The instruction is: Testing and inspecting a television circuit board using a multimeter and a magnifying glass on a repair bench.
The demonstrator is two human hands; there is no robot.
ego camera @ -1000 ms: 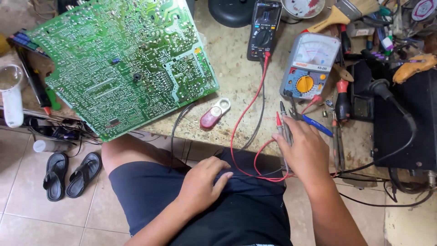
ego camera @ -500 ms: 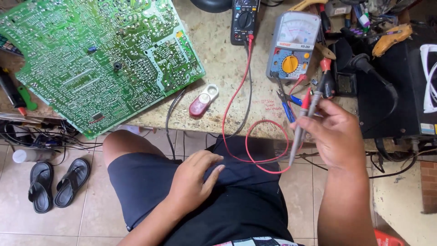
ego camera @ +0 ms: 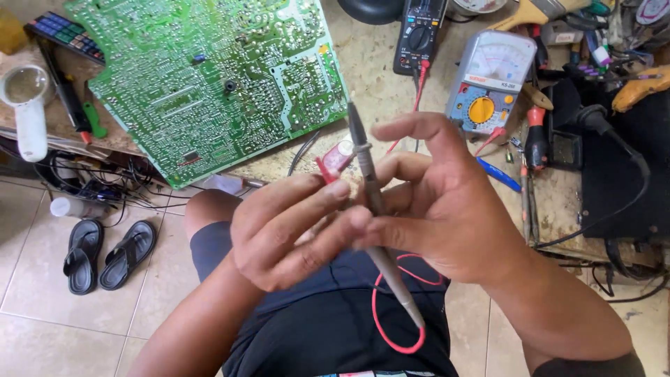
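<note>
Both hands raised over the lap, right hand (ego camera: pixel 447 209) and left hand (ego camera: pixel 293 230) each gripping a grey test probe (ego camera: pixel 373 202) pointing up, red wire (ego camera: pixel 391 307) looping below, green circuit board (ego camera: pixel 209 77) on the table (ego camera: pixel 370 70) far left, meter (ego camera: pixel 488 80) far right.

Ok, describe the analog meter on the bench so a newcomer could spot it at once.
Start at the big green circuit board on the stone bench. To its right lies a black digital multimeter; the analog meter sits right of that. It alone has a pale needle-dial face and a round orange knob.
</note>
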